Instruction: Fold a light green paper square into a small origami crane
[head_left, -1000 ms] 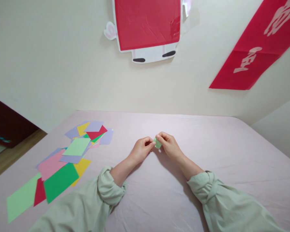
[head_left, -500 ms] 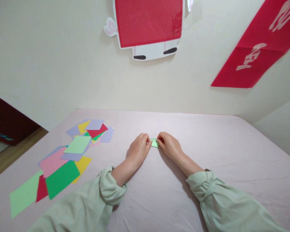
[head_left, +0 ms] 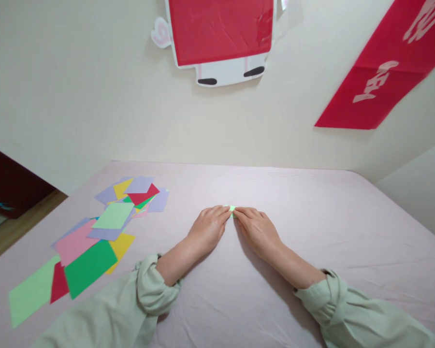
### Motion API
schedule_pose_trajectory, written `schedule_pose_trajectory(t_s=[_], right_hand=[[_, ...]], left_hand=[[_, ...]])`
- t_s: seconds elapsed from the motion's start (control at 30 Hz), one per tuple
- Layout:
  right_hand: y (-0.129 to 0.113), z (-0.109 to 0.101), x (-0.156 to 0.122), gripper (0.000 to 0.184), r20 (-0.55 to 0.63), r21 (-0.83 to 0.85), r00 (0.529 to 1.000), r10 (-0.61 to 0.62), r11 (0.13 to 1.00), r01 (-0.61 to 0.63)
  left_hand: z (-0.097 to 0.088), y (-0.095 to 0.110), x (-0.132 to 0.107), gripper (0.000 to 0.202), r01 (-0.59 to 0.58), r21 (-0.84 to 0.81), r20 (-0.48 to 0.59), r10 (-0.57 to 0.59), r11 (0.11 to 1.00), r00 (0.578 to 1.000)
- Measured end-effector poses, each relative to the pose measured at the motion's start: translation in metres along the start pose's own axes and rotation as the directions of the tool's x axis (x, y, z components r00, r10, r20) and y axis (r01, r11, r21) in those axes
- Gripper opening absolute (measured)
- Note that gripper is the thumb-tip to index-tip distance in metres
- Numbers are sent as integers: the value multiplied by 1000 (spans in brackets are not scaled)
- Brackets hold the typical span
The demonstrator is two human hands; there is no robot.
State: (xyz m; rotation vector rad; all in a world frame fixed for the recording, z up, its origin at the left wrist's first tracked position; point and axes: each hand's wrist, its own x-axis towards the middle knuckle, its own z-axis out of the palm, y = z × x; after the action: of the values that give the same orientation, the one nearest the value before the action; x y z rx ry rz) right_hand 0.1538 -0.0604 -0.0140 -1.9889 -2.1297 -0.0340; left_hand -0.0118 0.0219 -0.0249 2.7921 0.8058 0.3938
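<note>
Pale wall (head_left: pixel 94 96) behind pink-covered table (head_left: pixel 348 232). Red banner (head_left: pixel 369 72) slanting on wall, right. Coloured papers (head_left: pixel 90 266) overlapping, table's left. Left hand (head_left: pixel 208 227) and right hand (head_left: pixel 259 232) flattened, fingers together, tips on green slip (head_left: pixel 232 209) near table's middle; any pinch cannot be told. Slip mostly covered; direction and long axis unclear.

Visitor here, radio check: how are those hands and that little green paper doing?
Left hand, right hand: both at small green paper. Paper partly covered. Colored sheets off left, apart.
</note>
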Motion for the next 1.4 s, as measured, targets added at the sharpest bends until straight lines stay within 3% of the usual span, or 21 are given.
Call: schedule_pose_trajectory(t_s=[0.3, 0.67, 1.0, 1.4], right_hand=[[0, 2, 2, 32, -25, -76, 1000, -10, 997, 8], [-6, -2, 28, 36, 61, -111, 997, -46, 992, 53], [14, 1, -8, 38, 6, -109, 999, 40, 993, -39], [-2, -10, -18, 34, 32, -17, 999, -26, 999, 27]], left_hand=[[-7, 4, -17, 37, 13, 76, -24, -11, 997, 1000], [-10, 9, -17, 40, 44, 38, 1, -44, 998, 999], [-9, 7, -17, 38, 32, 31, -14, -32, 999, 999], [-6, 5, -17, 39, 38, 12, -13, -38, 999, 999]])
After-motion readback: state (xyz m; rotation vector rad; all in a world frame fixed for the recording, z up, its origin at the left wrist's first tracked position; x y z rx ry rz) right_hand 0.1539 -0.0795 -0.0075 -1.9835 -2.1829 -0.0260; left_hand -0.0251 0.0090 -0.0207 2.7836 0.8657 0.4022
